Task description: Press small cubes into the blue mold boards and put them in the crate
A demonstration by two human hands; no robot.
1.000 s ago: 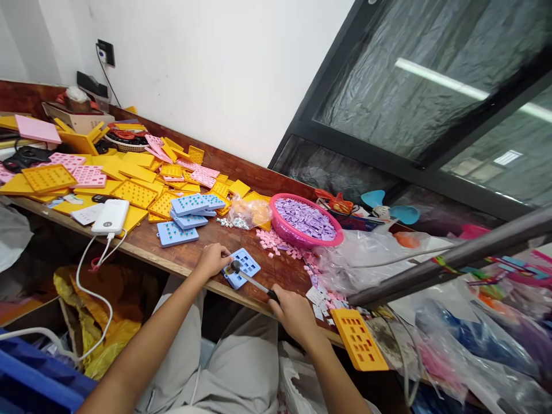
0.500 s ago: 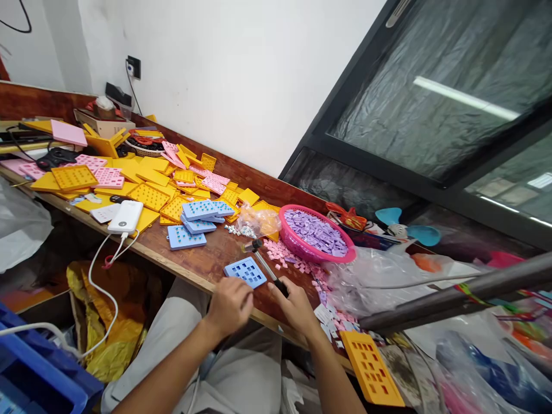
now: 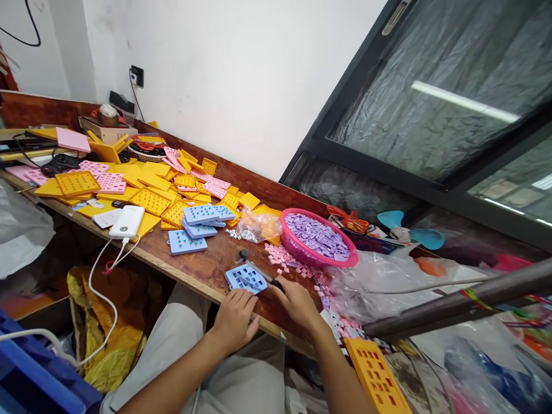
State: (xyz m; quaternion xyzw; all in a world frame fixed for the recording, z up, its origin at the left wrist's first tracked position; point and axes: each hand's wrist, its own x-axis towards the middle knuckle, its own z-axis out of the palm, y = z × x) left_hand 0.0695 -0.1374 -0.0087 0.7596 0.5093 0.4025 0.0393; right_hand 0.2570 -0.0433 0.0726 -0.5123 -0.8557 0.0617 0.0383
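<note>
My right hand is closed around the black handle of a small hammer. Motion smears the hammer's shaft, and its dark head shows just beyond a light blue plate with square holes. This plate lies flat on the wooden table. At its near edge rests my left hand, fingers stretched toward the plate and thumb apart, with nothing in its grasp. To the left is a stack of light blue plates with small teal pegs. Pink tiles are scattered right of the hammer.
A pink basket full of purple tiles stands at the back right, beside clear plastic bags. Yellow plates are heaped along the left. A white power bank has a cable hanging over the edge. A grey bar crosses at right.
The hammer has swung and is now blurred, its head farther left and lower. My left hand has turned and opened out from a curled shape, its fingertips now at the plate's near edge.
</note>
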